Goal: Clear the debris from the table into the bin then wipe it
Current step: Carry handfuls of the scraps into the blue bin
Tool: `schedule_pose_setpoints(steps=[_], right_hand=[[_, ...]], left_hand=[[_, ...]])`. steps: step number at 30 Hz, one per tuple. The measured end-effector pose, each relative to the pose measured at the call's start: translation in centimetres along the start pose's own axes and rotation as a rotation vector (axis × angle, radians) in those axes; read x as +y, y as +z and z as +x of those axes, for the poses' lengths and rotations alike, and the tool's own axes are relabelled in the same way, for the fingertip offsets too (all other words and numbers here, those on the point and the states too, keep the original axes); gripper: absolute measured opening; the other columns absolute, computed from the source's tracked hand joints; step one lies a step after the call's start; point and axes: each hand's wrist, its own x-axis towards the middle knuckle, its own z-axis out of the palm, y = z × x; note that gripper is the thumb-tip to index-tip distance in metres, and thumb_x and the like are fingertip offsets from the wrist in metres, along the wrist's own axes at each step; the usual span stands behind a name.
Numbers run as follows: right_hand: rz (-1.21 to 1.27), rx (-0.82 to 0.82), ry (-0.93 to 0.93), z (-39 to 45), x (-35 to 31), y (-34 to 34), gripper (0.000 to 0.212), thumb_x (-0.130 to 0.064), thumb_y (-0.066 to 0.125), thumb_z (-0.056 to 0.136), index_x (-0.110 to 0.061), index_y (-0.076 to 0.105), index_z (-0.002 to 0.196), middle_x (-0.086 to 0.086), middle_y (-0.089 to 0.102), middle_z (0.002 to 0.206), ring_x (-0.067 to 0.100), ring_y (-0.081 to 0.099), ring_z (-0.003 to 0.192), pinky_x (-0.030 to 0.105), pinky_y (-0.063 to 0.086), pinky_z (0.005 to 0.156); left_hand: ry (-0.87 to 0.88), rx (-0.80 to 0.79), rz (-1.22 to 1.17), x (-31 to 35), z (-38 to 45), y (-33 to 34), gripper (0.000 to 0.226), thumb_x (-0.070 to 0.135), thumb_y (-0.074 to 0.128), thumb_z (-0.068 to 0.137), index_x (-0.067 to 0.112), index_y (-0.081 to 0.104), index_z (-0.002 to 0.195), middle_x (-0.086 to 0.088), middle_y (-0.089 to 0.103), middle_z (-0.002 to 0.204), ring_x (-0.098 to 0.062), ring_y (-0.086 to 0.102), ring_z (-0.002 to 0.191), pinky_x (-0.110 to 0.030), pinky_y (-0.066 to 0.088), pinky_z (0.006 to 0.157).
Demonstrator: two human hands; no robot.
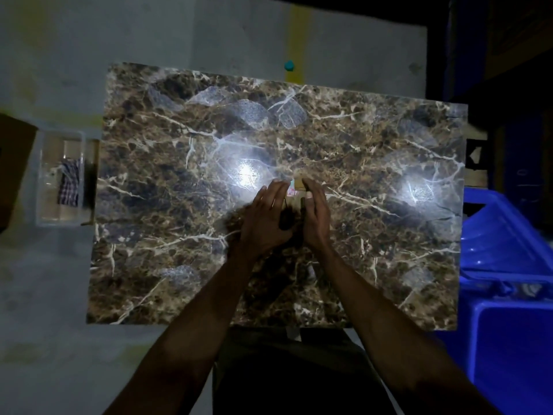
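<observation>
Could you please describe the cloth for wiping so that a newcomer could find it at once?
Start at the marble-patterned table and go to its left edge. There stands a clear plastic container, and the checked cloth lies in it, the only patterned fabric in view.

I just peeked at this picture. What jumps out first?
Two hands, left hand and right hand, come together in the middle of the shiny brown marble table, cupped around small scraps. Bright light glares off the tabletop beside them. A big blue bin stands at the right edge, and a clear box with a checked cloth sits off to the left.
</observation>
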Motion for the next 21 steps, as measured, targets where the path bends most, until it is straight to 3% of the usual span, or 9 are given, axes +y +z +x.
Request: schedule_pose_setpoints(steps=[2, 4, 8, 10, 12, 14, 17, 21], right_hand=[[0.010, -0.026, -0.004, -1.0, 0.0, 0.4, 0.039, -0.021, 0.039, 0.111, -0.007, 0.058, 0.142, 0.006, 0.057, 0.148, 0.020, 0.049, 0.142, 0.042, 0.035, 0.121], [0.000, -0.074, 0.001, -1.9, 0.4, 0.2, 0.039, -0.021, 0.039, 0.112, -0.008, 0.058, 0.143, 0.004, 0.056, 0.151, 0.021, 0.046, 0.145, 0.050, 0.034, 0.121], [0.079, -0.154, 0.063, -3.1, 0.4, -0.6, 0.042, -0.029, 0.041, 0.111, -0.012, 0.058, 0.145, 0.002, 0.057, 0.151, 0.016, 0.047, 0.145, 0.046, 0.036, 0.121], [0.192, -0.128, 0.127, -3.3, -0.1, -1.0, 0.043, -0.031, 0.041, 0.111, -0.010, 0.061, 0.142, 0.004, 0.060, 0.147, 0.017, 0.052, 0.141, 0.043, 0.039, 0.119], [0.252, -0.057, 0.167, -3.6, -0.1, -1.3, 0.045, -0.036, 0.040, 0.111, -0.008, 0.064, 0.137, 0.007, 0.064, 0.142, 0.023, 0.056, 0.137, 0.051, 0.041, 0.117], [0.310, 0.062, 0.216, -3.7, -0.2, -1.7, 0.050, -0.045, 0.041, 0.108, -0.010, 0.066, 0.134, 0.007, 0.067, 0.137, 0.026, 0.060, 0.132, 0.057, 0.045, 0.113], [0.272, 0.102, 0.228, -4.1, -0.3, -1.8, 0.052, -0.045, 0.040, 0.108, -0.010, 0.062, 0.139, 0.006, 0.066, 0.139, 0.022, 0.060, 0.131, 0.054, 0.048, 0.110], [0.202, 0.056, 0.098, -3.9, 0.2, -0.5, 0.042, -0.030, 0.038, 0.112, -0.011, 0.056, 0.145, 0.002, 0.057, 0.149, 0.017, 0.051, 0.141, 0.052, 0.041, 0.117]], left_hand=[[0.024, -0.036, 0.059, 0.2, 0.2, 0.1, 0.103, 0.049, 0.074, 0.076, 0.003, 0.032, 0.159, -0.011, 0.033, 0.166, -0.023, 0.021, 0.158, -0.044, 0.016, 0.129], [0.056, -0.036, 0.097, 0.4, 0.1, 0.1, 0.098, 0.054, 0.064, 0.083, 0.004, 0.028, 0.160, -0.010, 0.029, 0.168, -0.023, 0.018, 0.158, -0.045, 0.015, 0.129], [0.100, -0.011, 0.111, 0.5, 0.0, 0.4, 0.093, 0.063, 0.057, 0.092, 0.007, 0.029, 0.161, -0.008, 0.031, 0.167, -0.023, 0.022, 0.157, -0.049, 0.019, 0.127], [0.145, 0.015, 0.080, 0.4, -0.1, 0.5, 0.093, 0.065, 0.060, 0.092, 0.007, 0.033, 0.159, -0.008, 0.036, 0.165, -0.025, 0.026, 0.156, -0.049, 0.022, 0.126], [0.170, 0.068, 0.009, 0.5, -0.3, 0.2, 0.090, 0.058, 0.068, 0.091, 0.004, 0.039, 0.157, -0.009, 0.039, 0.163, -0.026, 0.029, 0.155, -0.051, 0.027, 0.124], [0.067, 0.125, -0.129, 0.5, -0.4, 0.1, 0.083, 0.051, 0.071, 0.092, 0.003, 0.043, 0.154, -0.009, 0.042, 0.161, -0.026, 0.031, 0.154, -0.048, 0.028, 0.124], [-0.280, 0.322, -0.363, 1.3, -2.0, 0.6, 0.057, 0.032, 0.061, 0.101, 0.008, 0.048, 0.151, -0.005, 0.046, 0.158, -0.023, 0.039, 0.149, -0.049, 0.037, 0.121], [-0.405, 0.442, -0.277, 3.8, -3.4, 2.4, 0.045, 0.027, 0.038, 0.110, 0.006, 0.054, 0.146, -0.010, 0.055, 0.151, -0.025, 0.048, 0.143, -0.049, 0.040, 0.116]])
